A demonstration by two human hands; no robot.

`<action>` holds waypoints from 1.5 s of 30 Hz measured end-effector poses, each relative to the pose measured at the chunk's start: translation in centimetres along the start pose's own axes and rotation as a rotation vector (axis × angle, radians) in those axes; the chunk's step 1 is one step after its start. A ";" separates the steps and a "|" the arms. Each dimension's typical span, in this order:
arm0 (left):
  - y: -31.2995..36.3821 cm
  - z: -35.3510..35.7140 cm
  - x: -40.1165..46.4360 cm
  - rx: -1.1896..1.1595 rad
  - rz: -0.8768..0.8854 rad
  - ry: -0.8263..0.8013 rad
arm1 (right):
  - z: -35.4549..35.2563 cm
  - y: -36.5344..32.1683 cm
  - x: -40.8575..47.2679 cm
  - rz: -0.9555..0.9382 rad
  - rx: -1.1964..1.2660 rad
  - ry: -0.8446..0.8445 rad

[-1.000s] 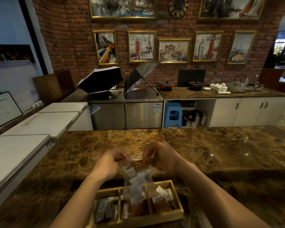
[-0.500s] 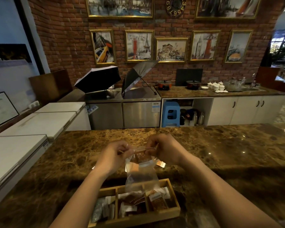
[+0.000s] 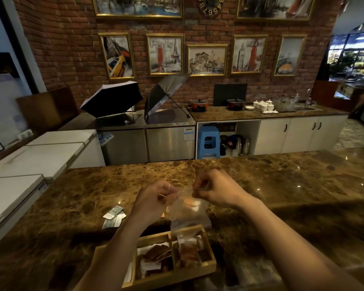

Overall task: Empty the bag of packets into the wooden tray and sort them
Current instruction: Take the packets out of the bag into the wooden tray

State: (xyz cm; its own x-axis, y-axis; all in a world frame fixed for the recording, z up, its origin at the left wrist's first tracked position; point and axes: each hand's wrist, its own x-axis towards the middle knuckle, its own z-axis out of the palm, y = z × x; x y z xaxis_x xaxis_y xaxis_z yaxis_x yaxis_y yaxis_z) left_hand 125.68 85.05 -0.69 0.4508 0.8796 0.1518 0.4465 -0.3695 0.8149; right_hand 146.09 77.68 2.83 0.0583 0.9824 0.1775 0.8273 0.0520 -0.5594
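A clear plastic bag (image 3: pixel 189 215) hangs upside down over the wooden tray (image 3: pixel 210 266). My left hand (image 3: pixel 156 201) pinches its upper left corner and my right hand (image 3: pixel 213 189) pinches the upper right corner. The bag looks nearly empty, with one orange packet (image 3: pixel 190 201) still near the top. Brown and white packets (image 3: pixel 156 256) lie heaped in the tray's middle and right compartments. My left forearm hides part of the left compartment. Three green-and-white packets (image 3: pixel 113 216) lie loose on the marble counter (image 3: pixel 282 185), left of my left hand.
A small brown packet (image 3: pixel 162 215) peeks out on the counter under my left wrist. White chest freezers (image 3: pixel 29 162) stand beyond the counter's left edge. Behind the counter are steel units, two open umbrellas (image 3: pixel 111 97) and a blue stool (image 3: pixel 208 141).
Both hands have lifted the bag higher above the tray and its packets have dropped out into the compartments. Loose packets on the counter to the left are now in sight.
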 end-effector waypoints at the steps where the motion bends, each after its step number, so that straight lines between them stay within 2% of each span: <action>1: 0.0 0.0 0.1 0.010 0.003 0.004 | -0.1 0.0 0.1 0.001 0.013 0.004; 6: 0.3 -0.6 0.2 -0.005 0.057 0.016 | -0.9 -0.3 0.5 -0.027 0.057 0.050; 10: -0.4 -0.7 -0.3 -0.077 0.020 -0.087 | -1.4 -0.3 0.5 -0.018 0.115 0.140; 15: -1.6 -0.4 -0.9 -0.124 -0.078 -0.199 | -1.9 0.7 0.0 0.110 0.380 0.253; 20: -2.3 0.1 -0.6 -0.301 -0.172 -0.095 | -2.5 2.2 -1.4 0.319 0.667 0.274; 26: -0.9 2.1 0.6 -0.490 -0.261 -0.031 | -2.9 5.0 -3.4 0.378 0.730 0.328; 31: 0.6 5.3 1.4 -0.557 -0.275 0.057 | -3.1 8.4 -5.1 0.540 0.873 0.382; 38: 2.0 11.5 2.4 -0.557 -0.282 0.142 | -2.9 13.7 -7.1 0.698 0.844 0.464; 45: 2.7 17.3 2.6 -0.426 -0.270 -0.075 | -2.6 18.4 -9.9 0.834 0.691 0.580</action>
State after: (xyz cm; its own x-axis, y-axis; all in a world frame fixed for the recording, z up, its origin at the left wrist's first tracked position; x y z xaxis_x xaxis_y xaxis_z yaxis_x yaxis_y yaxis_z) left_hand 141.43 81.14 -7.81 0.4247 0.8969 -0.1234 0.2066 0.0367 0.9777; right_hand 162.19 68.44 -7.08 0.8136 0.5442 -0.2047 -0.0419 -0.2962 -0.9542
